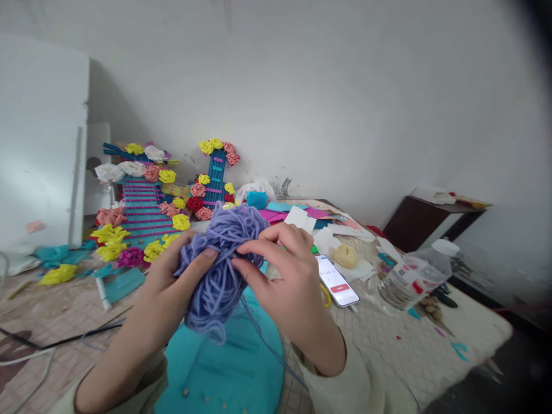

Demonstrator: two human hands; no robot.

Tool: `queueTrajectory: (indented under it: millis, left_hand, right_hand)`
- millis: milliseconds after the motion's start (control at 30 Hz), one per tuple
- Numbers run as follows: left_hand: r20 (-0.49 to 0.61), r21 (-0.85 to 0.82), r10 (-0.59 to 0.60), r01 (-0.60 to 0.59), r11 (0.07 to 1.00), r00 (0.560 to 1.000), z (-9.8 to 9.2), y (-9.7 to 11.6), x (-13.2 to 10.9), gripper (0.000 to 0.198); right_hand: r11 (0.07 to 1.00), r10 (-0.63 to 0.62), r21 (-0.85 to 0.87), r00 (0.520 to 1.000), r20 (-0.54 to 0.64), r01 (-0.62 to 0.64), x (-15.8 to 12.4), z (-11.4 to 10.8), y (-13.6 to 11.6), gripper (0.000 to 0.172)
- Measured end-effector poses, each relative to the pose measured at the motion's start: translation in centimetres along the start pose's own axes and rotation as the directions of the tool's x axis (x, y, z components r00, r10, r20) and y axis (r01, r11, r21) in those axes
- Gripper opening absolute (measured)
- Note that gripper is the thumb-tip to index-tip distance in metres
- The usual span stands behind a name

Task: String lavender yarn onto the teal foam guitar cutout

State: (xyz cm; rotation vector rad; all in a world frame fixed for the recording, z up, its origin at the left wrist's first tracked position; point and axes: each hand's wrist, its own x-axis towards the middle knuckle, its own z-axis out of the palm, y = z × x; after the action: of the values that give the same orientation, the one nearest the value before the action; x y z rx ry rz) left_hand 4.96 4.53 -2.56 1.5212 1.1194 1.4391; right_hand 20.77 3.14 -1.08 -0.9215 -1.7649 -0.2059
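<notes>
A loose bundle of purple yarn (219, 276) is held up in front of me, above a round teal board (228, 368). My left hand (176, 282) grips its left side, the thumb lying across the front and the other fingers hidden behind. With thumb and forefinger, my right hand (284, 270) pinches at the strands on the bundle's right side. A single yarn strand (263, 339) trails down from the bundle past my right wrist. Small pale spots sit near the lower edge of the teal board.
Paper-flower decorations (144, 213) lean at the back left, beside a smaller flowered panel (215, 178). Right of my hands lie a lit phone (337, 282), a yellowish lump (346, 256) and a large plastic bottle (414, 282). Coloured paper scraps (310, 214) cover the table's back. Cables (41, 348) cross the left.
</notes>
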Motion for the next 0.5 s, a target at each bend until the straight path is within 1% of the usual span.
queueTrajectory:
  millis: [100,167,300,400,500]
  left_hand:
    - [0.015,0.018,0.016,-0.017,1.0,1.0,0.0,0.1,0.0,0.018]
    - [0.002,0.032,0.015,-0.015,0.999,1.0,0.1,0.2,0.0,0.019]
    - [-0.003,0.037,-0.063,0.063,0.997,0.998,-0.1,0.1,0.5,0.021]
    - [0.007,0.0,-0.106,0.106,0.994,0.994,-0.5,-0.2,0.9,0.026]
    - [0.013,-0.027,-0.106,0.106,0.994,0.994,-1.1,-0.4,1.2,0.028]
  right_hand:
    - [0.999,-0.017,-0.028,0.999,0.04,0.018,0.0,0.0,0.1,0.005]
    - [0.999,-0.017,-0.032,0.997,0.079,0.019,0.1,-0.1,0.0,0.008]
    - [0.999,0.015,0.046,0.993,0.114,-0.02,0.3,-1.0,-0.4,0.007]
    - [0.992,0.063,0.098,0.987,0.148,-0.078,0.0,-2.9,-0.8,0.004]
    - [0.973,0.159,0.139,0.974,0.164,-0.182,-1.5,-5.9,-0.4,0.004]
